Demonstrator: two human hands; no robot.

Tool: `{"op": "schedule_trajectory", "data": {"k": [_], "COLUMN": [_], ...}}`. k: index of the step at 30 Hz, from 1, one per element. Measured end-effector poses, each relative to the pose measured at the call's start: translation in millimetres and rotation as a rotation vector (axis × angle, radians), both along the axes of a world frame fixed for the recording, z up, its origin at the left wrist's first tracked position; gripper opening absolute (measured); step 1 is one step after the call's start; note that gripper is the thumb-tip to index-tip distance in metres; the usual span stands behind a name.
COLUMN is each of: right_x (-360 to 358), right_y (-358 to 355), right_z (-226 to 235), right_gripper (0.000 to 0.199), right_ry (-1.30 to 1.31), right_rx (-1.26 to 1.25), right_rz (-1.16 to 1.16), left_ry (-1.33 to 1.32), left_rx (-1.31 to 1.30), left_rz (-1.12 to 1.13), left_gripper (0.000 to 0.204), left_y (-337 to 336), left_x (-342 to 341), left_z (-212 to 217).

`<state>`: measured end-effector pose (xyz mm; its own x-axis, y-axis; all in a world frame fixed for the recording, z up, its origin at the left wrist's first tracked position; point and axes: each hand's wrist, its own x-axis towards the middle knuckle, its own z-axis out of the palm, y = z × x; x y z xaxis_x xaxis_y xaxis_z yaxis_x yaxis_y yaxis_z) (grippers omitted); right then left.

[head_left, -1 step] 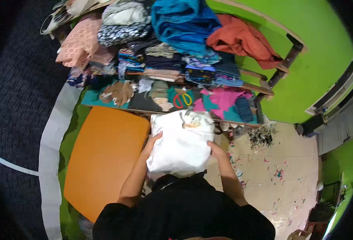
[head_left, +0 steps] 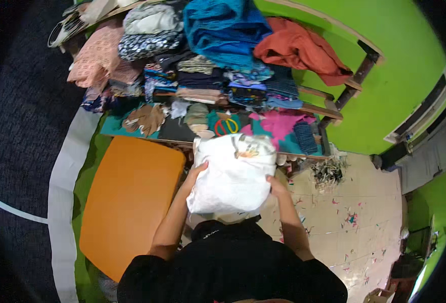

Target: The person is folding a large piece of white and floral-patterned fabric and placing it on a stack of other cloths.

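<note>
Folded white cloth bundle [head_left: 233, 174] | left hand [head_left: 198, 171], right hand [head_left: 276, 186] grip pressed on its sides | held before cluttered table [head_left: 132, 129] | seemingly folded, not yet stacked

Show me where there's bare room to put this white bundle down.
The orange board, left of the white bundle, is bare. The tiled floor on the right is open apart from scraps. The shelves ahead are packed with folded fabric.

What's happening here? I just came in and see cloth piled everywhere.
A person in a black top holds a folded white cloth bundle in front of them, left hand on one edge, right hand on the other. Ahead is a wooden rack stacked with folded fabrics, a blue heap and a rust-orange cloth on top. An orange board lies to the left.
</note>
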<state>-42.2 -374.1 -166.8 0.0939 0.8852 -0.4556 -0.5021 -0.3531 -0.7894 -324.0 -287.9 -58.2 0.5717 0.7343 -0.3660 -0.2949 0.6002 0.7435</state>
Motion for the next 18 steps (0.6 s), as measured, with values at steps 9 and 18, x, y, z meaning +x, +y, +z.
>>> {"op": "schedule_trajectory", "data": {"k": [9,18], "right_x": [175,252], "right_y": [-6,52], "right_z": [187,305], "right_gripper": [0.070,0.063], "right_ry": [-0.288,-0.368], "right_rx": [0.439,0.419], "right_rz": [-0.436,-0.535], "left_ry": [0.046,0.001], "left_rx": [0.550,0.645], "left_rz": [-0.224,-0.545], "left_gripper": [0.055,0.039], "left_y": [45,165], "left_x": [206,362], "left_z": [180,250]}}
